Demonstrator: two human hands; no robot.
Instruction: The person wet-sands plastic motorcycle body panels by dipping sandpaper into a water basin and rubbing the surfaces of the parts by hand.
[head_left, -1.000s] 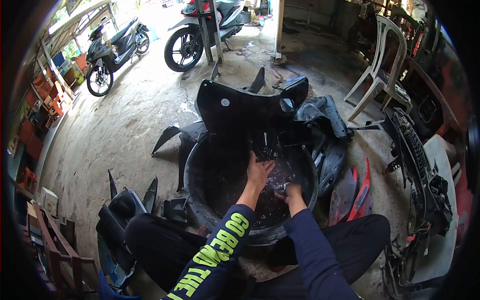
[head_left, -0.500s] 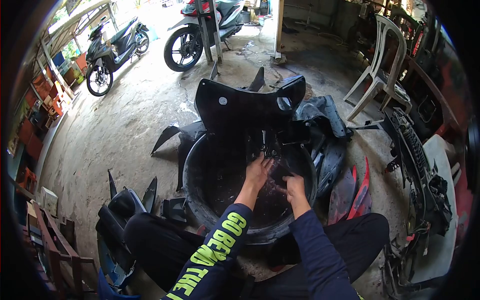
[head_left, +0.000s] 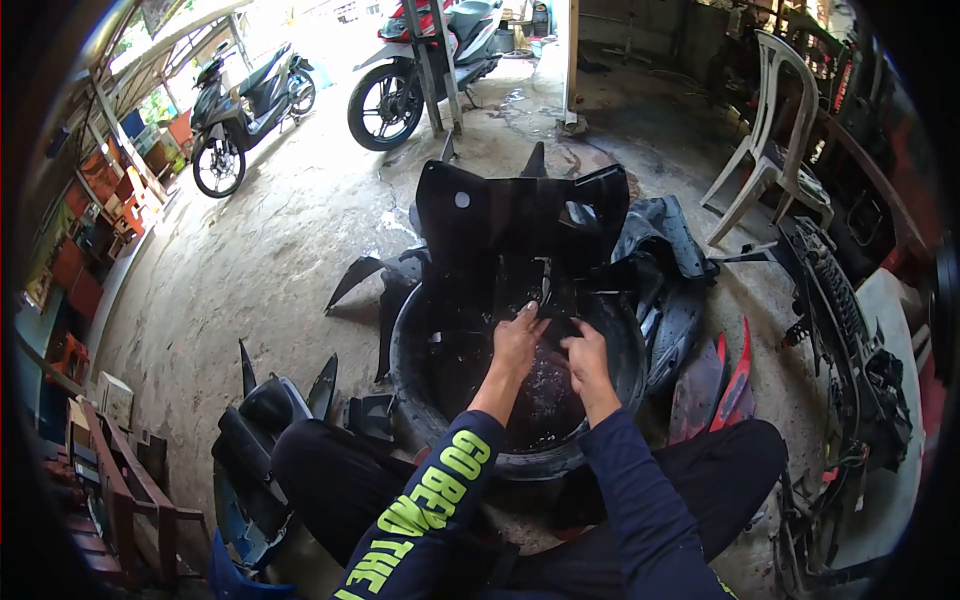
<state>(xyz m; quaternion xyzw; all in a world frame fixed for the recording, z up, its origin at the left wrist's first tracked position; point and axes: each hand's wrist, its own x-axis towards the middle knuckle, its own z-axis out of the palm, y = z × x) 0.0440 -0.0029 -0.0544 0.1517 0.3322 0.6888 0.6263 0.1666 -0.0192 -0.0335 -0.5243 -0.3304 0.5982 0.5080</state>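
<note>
1. The black panel (head_left: 520, 215) stands at the far side of the tub (head_left: 530, 466), its lower part inside; I judge the far rim takes some of its weight, sparing my hands.
2. Dark panels (head_left: 668, 240) lie right of the tub, and a red piece (head_left: 735, 385) nearer me on that side, perhaps set aside to leave my reach free.
3. My left hand (head_left: 515, 345) is over the tub, at the panel's lower part, thumb raised apart from the fingers; I can't tell whether they pinch its edge.
4. My right hand (head_left: 588, 360) is beside it over the tub, fingers partly curled; whether they hold anything, I can't tell.
</note>
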